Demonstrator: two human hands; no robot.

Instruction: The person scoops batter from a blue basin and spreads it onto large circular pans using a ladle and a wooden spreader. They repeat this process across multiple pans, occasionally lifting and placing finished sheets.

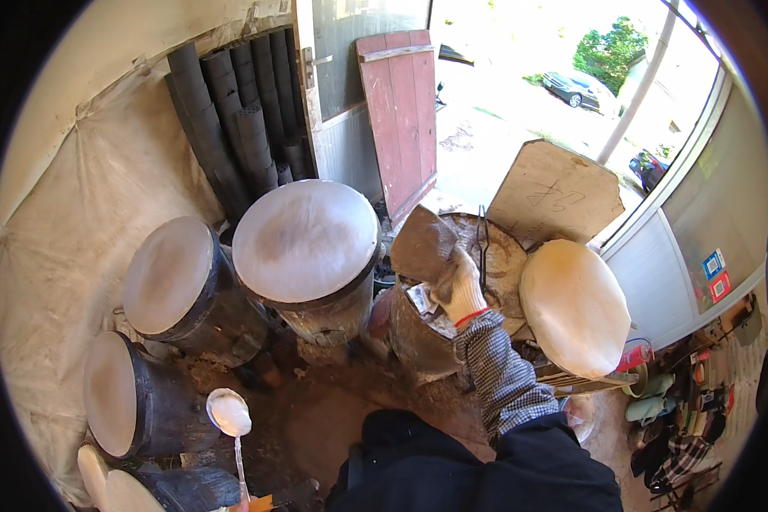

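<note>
My right hand (462, 287), in a dirty white knit glove with a red cuff, grips the edge of a dark flat square plate (424, 244). It is above a round drum (425, 342) with a pale, crusted top. Black metal fire tongs (482, 253) lie across the drum's top beside the glove. Only a sliver of my left hand (244, 505) shows at the bottom edge, around the handle of a ladle (239, 457) whose bowl holds a white substance. An orange strip (261, 504) is next to those fingers. Near the ladle stands a dark drum stove (173, 400) with a pale round top.
More drum stoves with round whitish tops (304, 240) (169, 275) curve along the left. Stacked honeycomb coal briquettes (253, 128) line the wall. A red plank board (400, 121) leans by the doorway. Right of the drum is a pale round slab (576, 307).
</note>
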